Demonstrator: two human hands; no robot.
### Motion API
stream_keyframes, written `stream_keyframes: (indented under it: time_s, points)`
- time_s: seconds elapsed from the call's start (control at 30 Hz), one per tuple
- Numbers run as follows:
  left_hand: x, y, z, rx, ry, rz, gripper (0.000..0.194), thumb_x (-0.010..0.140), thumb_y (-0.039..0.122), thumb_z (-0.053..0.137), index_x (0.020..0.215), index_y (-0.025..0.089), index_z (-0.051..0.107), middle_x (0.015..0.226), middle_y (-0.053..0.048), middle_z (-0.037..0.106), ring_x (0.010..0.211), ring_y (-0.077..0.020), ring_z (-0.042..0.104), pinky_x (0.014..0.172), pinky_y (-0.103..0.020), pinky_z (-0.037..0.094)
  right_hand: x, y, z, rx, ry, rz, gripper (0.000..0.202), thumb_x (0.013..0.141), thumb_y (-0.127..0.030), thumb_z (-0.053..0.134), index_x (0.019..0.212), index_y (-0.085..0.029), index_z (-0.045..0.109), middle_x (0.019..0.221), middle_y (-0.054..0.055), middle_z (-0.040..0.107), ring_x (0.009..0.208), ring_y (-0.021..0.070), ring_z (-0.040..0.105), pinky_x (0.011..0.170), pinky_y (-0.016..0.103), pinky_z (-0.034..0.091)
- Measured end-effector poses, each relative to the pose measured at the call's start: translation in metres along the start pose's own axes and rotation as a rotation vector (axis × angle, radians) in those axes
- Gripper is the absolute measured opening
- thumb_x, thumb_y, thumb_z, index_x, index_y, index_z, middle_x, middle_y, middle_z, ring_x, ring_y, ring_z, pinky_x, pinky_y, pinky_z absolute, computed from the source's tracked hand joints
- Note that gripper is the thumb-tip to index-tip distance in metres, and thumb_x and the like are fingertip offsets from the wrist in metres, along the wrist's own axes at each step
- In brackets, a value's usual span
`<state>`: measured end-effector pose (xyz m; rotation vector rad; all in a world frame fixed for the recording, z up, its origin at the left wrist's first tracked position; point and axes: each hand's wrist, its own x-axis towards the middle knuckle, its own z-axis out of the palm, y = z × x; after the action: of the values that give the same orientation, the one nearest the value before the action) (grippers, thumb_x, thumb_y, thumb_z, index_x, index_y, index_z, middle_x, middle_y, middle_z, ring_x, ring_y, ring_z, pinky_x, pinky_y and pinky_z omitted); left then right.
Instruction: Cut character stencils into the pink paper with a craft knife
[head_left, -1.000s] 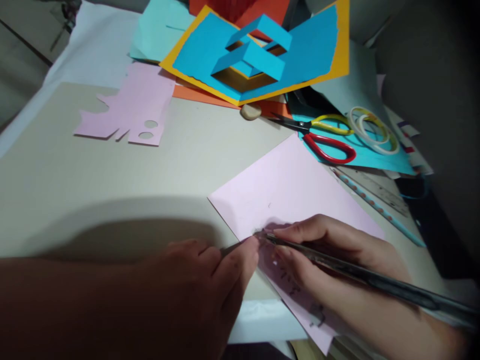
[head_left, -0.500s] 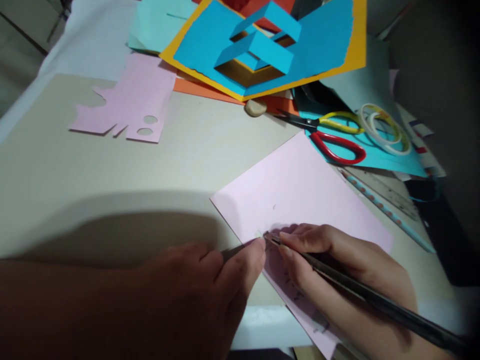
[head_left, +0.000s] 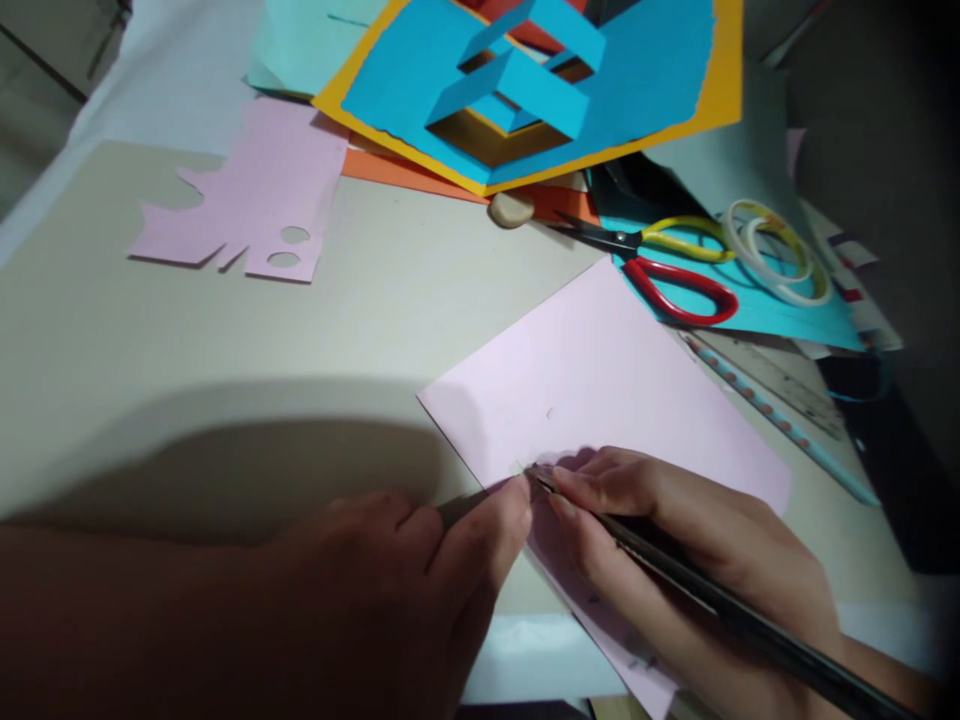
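Observation:
A pink sheet of paper [head_left: 592,370] lies slantwise on the table, with faint marks near its lower edge. My left hand [head_left: 442,560] is closed at the sheet's left edge, its fingertips pressing there beside a tiny pale piece [head_left: 516,467]. What lies under those fingers is hidden. My right hand [head_left: 675,540] grips a slim dark pen-like tool [head_left: 720,600] between thumb and fingers. The tool's tip touches or nearly touches the paper right beside the left fingertips; whether it is a pen or a blade I cannot tell.
Cut pink paper [head_left: 262,195] lies at left. Behind stands a blue-and-yellow pop-up card [head_left: 645,70]. Near the sheet's far corner are a beige stone-like piece [head_left: 511,210], scissors [head_left: 686,285] and tape rolls [head_left: 750,255]. A pale blue pencil [head_left: 784,420] lies at right.
The view has shifted slightly. My right hand and its tool have turned a little, the fingers now slightly nearer the tip. My left hand stays in place on the sheet's edge.

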<state>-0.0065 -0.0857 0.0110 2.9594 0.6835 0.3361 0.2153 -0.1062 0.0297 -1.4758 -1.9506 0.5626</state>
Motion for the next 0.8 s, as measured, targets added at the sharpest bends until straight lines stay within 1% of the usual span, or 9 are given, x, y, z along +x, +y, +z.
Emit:
stream_keyframes:
  time_s: [0.07,0.1,0.13,0.23,0.4,0.53,0.67,0.73,0.8]
  points:
    - [0.0,0.001,-0.001,-0.021,0.012,-0.04,0.046,0.101,0.015,0.025,0.135,0.011,0.054,0.132,-0.005,0.069,0.066,-0.0175,0.065,0.052,-0.036,0.049,0.003,-0.002,0.003,-0.021,0.004,0.015,0.008,0.088,-0.035,0.072,0.091,-0.027,0.071,0.076,0.003,0.075,0.071,0.0209,0.076,0.059,0.028,0.065]
    - [0.0,0.002,-0.002,-0.033,-0.036,-0.058,0.045,0.1,0.015,0.027,0.136,0.011,0.055,0.131,-0.004,0.07,0.066,-0.0172,0.066,0.052,-0.035,0.05,0.004,-0.003,0.004,-0.03,0.002,0.02,0.01,0.087,-0.037,0.073,0.091,-0.027,0.071,0.076,0.003,0.075,0.071,0.0217,0.076,0.059,0.029,0.066]
    - [0.0,0.003,-0.002,-0.014,0.013,-0.079,0.047,0.1,0.016,0.025,0.135,0.012,0.056,0.127,-0.003,0.072,0.06,-0.0173,0.063,0.047,-0.037,0.045,0.005,-0.004,0.006,-0.036,-0.002,0.023,0.012,0.087,-0.038,0.073,0.09,-0.027,0.072,0.076,0.003,0.075,0.072,0.0225,0.076,0.059,0.029,0.066]
    - [-0.001,0.004,-0.002,-0.011,-0.02,-0.063,0.048,0.1,0.016,0.024,0.136,0.012,0.056,0.125,-0.004,0.073,0.063,-0.019,0.067,0.044,-0.039,0.043,0.006,-0.005,0.007,-0.042,-0.013,0.027,0.011,0.085,-0.039,0.074,0.089,-0.028,0.073,0.076,0.004,0.075,0.073,0.0245,0.077,0.059,0.031,0.067]
    - [0.0,0.002,0.0,-0.034,-0.035,-0.049,0.047,0.1,0.018,0.029,0.141,0.009,0.051,0.13,-0.004,0.071,0.07,-0.0196,0.07,0.047,-0.039,0.049,-0.001,0.003,-0.001,-0.033,-0.047,0.031,0.006,0.087,-0.027,0.071,0.092,-0.029,0.071,0.085,0.004,0.079,0.077,0.0259,0.079,0.062,0.032,0.068]
    - [-0.001,0.003,0.001,-0.049,-0.076,-0.039,0.049,0.101,0.014,0.023,0.143,0.006,0.047,0.122,-0.005,0.074,0.066,-0.0193,0.069,0.044,-0.037,0.048,-0.005,0.007,-0.007,-0.027,-0.092,-0.002,0.02,0.087,-0.015,0.068,0.101,-0.028,0.064,0.093,0.002,0.081,0.076,0.0207,0.079,0.066,0.026,0.067]
    - [-0.003,0.003,0.004,-0.009,-0.064,-0.062,0.053,0.095,0.014,0.031,0.146,0.007,0.046,0.127,-0.005,0.072,0.065,-0.0181,0.068,0.044,-0.034,0.048,-0.001,0.005,-0.005,-0.058,-0.02,-0.105,0.015,0.085,-0.014,0.069,0.096,-0.025,0.069,0.084,0.004,0.082,0.067,0.0191,0.079,0.063,0.022,0.066]
    - [-0.002,0.003,0.005,-0.077,-0.027,-0.05,0.058,0.092,0.02,0.03,0.145,0.008,0.049,0.115,-0.005,0.077,0.062,-0.0193,0.067,0.039,-0.036,0.045,0.0,0.005,-0.003,-0.078,-0.012,-0.125,0.014,0.085,-0.015,0.07,0.095,-0.025,0.07,0.084,0.004,0.082,0.069,0.0197,0.079,0.065,0.023,0.067]
    - [-0.001,0.003,0.005,-0.07,-0.07,-0.109,0.055,0.095,0.019,0.028,0.147,0.009,0.047,0.119,-0.004,0.076,0.064,-0.0197,0.069,0.044,-0.037,0.048,0.001,0.004,-0.001,-0.076,-0.017,-0.111,0.013,0.086,-0.017,0.07,0.095,-0.026,0.069,0.084,0.003,0.082,0.069,0.0191,0.079,0.065,0.023,0.067]
